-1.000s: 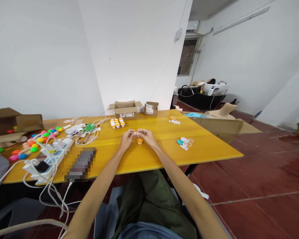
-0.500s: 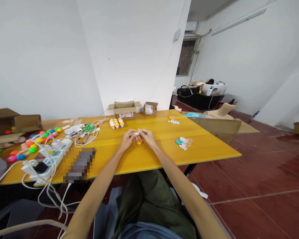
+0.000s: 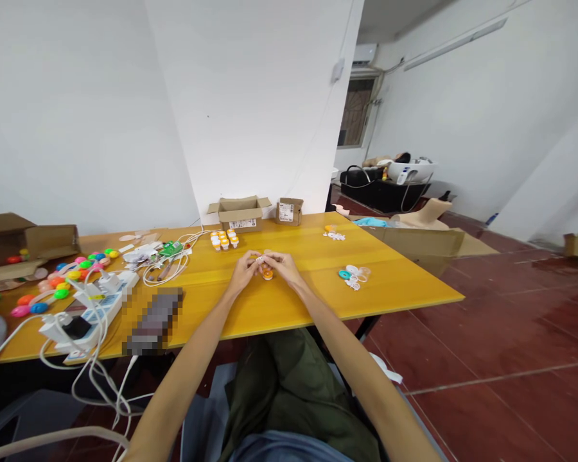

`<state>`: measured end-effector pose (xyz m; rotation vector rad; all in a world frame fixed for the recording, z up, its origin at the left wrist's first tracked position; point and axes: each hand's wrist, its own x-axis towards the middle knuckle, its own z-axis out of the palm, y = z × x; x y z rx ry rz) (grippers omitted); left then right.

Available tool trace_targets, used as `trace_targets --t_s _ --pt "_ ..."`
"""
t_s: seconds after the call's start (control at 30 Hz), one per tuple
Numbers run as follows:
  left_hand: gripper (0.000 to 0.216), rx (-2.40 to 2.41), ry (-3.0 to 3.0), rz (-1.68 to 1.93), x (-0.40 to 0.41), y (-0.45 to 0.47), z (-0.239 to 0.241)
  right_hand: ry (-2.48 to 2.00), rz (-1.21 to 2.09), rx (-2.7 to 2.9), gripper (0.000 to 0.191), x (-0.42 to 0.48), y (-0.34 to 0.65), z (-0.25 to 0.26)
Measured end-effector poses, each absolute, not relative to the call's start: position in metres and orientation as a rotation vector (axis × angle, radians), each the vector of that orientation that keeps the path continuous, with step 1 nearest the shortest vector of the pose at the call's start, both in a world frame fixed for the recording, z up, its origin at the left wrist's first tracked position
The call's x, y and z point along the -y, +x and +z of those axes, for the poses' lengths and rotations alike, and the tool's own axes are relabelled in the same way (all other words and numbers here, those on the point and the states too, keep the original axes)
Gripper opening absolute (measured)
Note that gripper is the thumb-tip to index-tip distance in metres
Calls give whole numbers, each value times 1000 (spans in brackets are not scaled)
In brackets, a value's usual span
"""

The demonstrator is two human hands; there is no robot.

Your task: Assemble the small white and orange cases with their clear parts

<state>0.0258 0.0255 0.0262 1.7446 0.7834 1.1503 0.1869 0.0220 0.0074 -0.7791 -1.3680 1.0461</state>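
Both my hands meet over the middle of the yellow wooden table (image 3: 298,308). Between their fingertips is a small white part (image 3: 259,260) with dark marks, too small to name. My left hand (image 3: 243,269) pinches it from the left, and my right hand (image 3: 283,266) closes on it from the right. Just under the fingers stands an orange round piece (image 3: 268,274), partly hidden by them. To the right lies a loose group of white parts (image 3: 352,282), with a teal ring (image 3: 344,274) and a clear cap (image 3: 364,273) beside it.
Several orange-and-white capped pieces (image 3: 224,240) stand ahead, before an open cardboard box (image 3: 241,215) and a smaller box (image 3: 289,212). More white parts (image 3: 334,235) lie at the far right. On the left are a power strip (image 3: 101,314), cables, a blurred-out phone (image 3: 154,321) and colourful balls (image 3: 72,276).
My fingers have closed in around the small white part, so less of it shows. The whole view has shifted slightly; the things on the table stay where they were.
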Motion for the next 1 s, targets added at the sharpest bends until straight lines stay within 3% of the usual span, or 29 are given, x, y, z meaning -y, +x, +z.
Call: trace_targets --t_s 1.0 --pt "39 -828 1571 1165 -27 24 29 -883 844 1442 25 -27 190 1"
